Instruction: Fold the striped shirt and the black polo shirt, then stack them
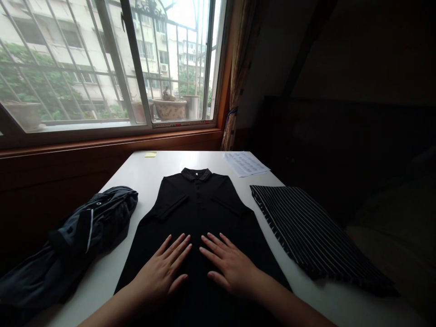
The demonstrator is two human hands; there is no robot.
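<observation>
A black polo shirt [200, 218] lies spread out face up, its collar pointing away from me and its short sleeves folded in over the chest. My left hand [166, 265] rests flat on the left half of the shirt's body, fingers stretched and slightly apart. On the right half, my right hand [226, 265] lies palm down in the same way, its fingers also spread. A small gap of black cloth separates the two hands. The shirt's lower hem is out of sight below the frame.
A crumpled dark garment [98, 222] with white piping lies along the white table's [150, 175] left side. To the right is a black-and-white striped cloth [306, 227]. Printed papers [245, 163] and a yellow sticky note [150, 154] lie at the far edge, below a barred window [170, 63].
</observation>
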